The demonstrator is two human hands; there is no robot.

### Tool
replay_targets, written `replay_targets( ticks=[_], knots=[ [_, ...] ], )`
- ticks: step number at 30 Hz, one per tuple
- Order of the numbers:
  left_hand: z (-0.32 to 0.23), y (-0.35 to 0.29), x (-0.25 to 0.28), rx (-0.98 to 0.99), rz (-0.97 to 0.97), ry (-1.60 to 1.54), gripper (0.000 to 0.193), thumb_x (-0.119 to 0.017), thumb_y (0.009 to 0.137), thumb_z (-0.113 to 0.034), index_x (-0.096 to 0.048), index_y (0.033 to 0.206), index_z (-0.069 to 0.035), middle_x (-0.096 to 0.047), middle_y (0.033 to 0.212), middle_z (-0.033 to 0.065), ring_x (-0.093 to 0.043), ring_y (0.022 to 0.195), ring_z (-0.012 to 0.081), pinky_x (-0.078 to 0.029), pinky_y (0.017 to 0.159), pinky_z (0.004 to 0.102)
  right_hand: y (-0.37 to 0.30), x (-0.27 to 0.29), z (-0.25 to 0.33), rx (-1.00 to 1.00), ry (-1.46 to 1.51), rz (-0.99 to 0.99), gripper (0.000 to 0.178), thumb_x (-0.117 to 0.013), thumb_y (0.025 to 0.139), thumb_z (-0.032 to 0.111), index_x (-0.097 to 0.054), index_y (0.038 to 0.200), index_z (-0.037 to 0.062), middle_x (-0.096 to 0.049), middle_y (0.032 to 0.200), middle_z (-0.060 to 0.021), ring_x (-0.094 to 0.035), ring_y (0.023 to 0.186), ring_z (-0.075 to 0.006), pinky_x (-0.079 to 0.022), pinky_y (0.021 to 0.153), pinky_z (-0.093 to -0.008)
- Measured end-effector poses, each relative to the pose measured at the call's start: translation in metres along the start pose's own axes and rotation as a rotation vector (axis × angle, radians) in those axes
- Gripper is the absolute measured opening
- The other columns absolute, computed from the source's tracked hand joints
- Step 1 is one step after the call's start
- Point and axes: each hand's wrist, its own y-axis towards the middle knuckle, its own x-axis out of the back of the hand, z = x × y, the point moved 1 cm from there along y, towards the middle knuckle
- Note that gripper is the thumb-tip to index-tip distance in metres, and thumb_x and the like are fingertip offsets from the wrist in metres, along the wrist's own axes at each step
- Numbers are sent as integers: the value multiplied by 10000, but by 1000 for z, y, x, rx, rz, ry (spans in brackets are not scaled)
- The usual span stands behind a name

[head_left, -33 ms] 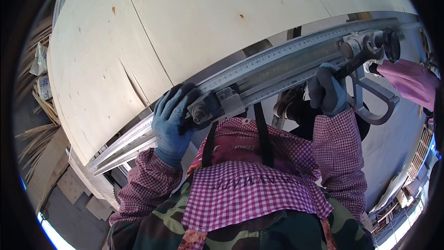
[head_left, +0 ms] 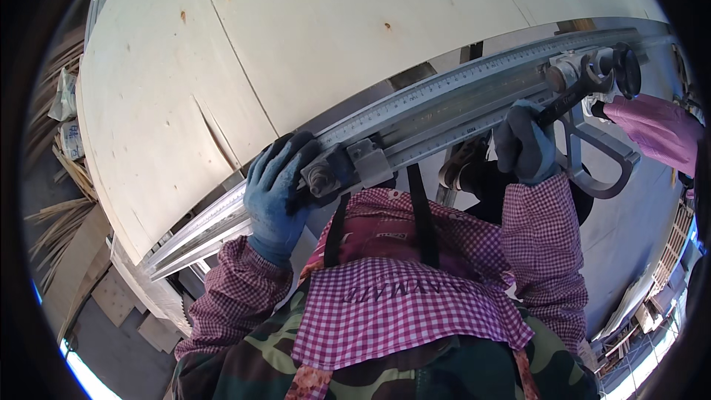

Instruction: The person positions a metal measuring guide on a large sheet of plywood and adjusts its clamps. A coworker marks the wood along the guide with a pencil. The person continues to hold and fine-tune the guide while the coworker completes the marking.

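In a blue and grey work glove, my left hand [head_left: 278,196] curls over the graduated metal rail [head_left: 437,89], right beside a stop block [head_left: 326,174] with a bolt and nut. My right hand [head_left: 527,144], in a similar glove, is closed around the handle of a dark open-ended wrench [head_left: 570,102]. The wrench's jaw end lies at a metal clamp fitting [head_left: 566,72] with a black round knob [head_left: 626,72], towards the rail's right end. Whether the jaw grips a nut there is unclear. Below the fitting hangs a curved grey metal bracket [head_left: 615,178].
A large pale wooden panel [head_left: 311,30] spreads beyond the rail. On the right, a pink checked sleeve [head_left: 652,133] of another person reaches in near the bracket. Thin wood strips [head_left: 63,230] and board offcuts [head_left: 122,296] lie at the left.
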Motion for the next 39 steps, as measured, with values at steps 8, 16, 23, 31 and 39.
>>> replay_targets(
  ticks=[8, 16, 23, 31, 39],
  knots=[
    [0, -2, -1, -35, -6, 13, 668, -796, 682, -347, -620, 1290, -134, -607, 1337, 89, -559, 1240, 325, -440, 1044, 464, -2, -8, 7, -23, -46, -127, 290, -597, 985, 225, -640, 789, 15, -570, 522, -74, -504, 350, -152, -360, 296, -260],
    [0, -2, 1, -88, 3, 9, 628, -773, 752, -298, -587, 1312, -82, -586, 1365, 132, -557, 1240, 359, -443, 1043, 453, 0, -6, 8, -17, -63, -42, 315, -621, 972, 244, -628, 750, 20, -550, 500, -57, -457, 323, -142, -327, 301, -253],
    [3, 2, 4, -105, 75, 3, 657, -758, 779, -365, -569, 1335, -69, -562, 1394, 140, -544, 1259, 359, -432, 1051, 460, -5, -9, 14, -73, -157, -176, 291, -594, 988, 234, -632, 798, 17, -580, 559, -63, -457, 334, -127, -317, 306, -243],
    [6, 3, 8, -100, 119, 4, 703, -766, 759, -355, -544, 1364, -72, -534, 1426, 146, -527, 1277, 363, -424, 1054, 465, -5, 1, 4, 116, -151, -92, 295, -572, 1000, 261, -617, 863, 4, -595, 632, -59, -470, 374, -96, -314, 322, -216],
    [3, 1, 7, -85, 119, 33, 768, -810, 649, -265, -547, 1338, -48, -527, 1422, 167, -519, 1275, 388, -414, 1061, 505, -4, 5, -8, -51, 135, -75, 271, -599, 982, 285, -604, 938, 18, -593, 626, -67, -467, 368, -106, -321, 317, -220]
  ],
)
